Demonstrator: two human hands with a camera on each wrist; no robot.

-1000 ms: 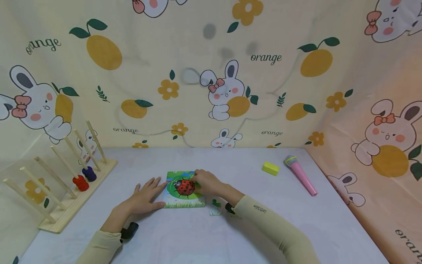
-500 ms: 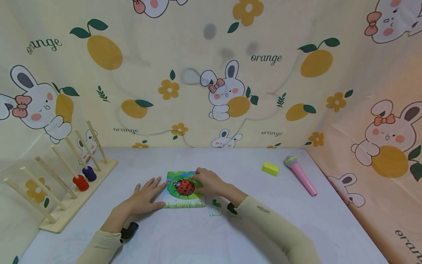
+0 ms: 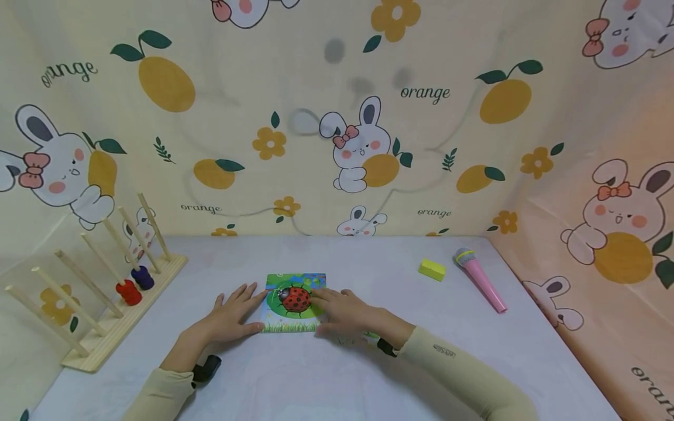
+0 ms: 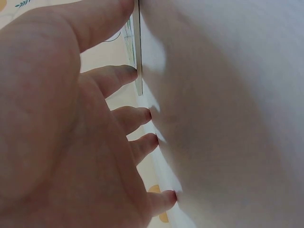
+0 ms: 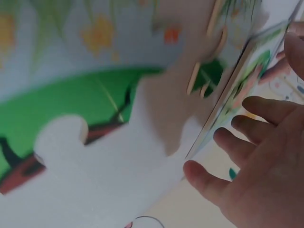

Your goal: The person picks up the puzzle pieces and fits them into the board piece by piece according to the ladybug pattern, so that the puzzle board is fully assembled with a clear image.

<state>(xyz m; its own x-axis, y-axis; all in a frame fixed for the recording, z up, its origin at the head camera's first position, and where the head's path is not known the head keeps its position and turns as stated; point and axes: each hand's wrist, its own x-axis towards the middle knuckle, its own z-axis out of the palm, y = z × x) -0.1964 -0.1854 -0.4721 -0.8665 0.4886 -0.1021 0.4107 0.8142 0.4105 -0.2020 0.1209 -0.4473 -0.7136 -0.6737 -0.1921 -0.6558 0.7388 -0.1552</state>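
Observation:
A ladybug jigsaw puzzle [image 3: 295,324] lies flat on the white table. My left hand [image 3: 225,320] rests along its left side, fingers spread, with the index finger and thumb at the puzzle's edge. In the left wrist view, the fingertips [image 4: 151,113] meet the tabletop or the puzzle's thin side. My right hand [image 3: 344,313] reaches over the puzzle's right edge with loosely extended fingers and grips nothing visible. Beneath the right wrist lie loose puzzle pieces: a large green-and-red one [image 5: 66,95] and another with a dark green leaf [image 5: 211,78], mostly hidden in the head view.
A wooden peg rack [image 3: 95,351] stands at the left with a red bead stack [image 3: 129,292] and a purple one [image 3: 143,277]. At the back right are a yellow block [image 3: 432,269] and a pink toy microphone [image 3: 483,283]. Patterned cloth walls enclose the table.
My right hand has come off the puzzle's upper right corner and moved nearer and slightly right, uncovering that corner and covering a loose piece. The left hand stays put.

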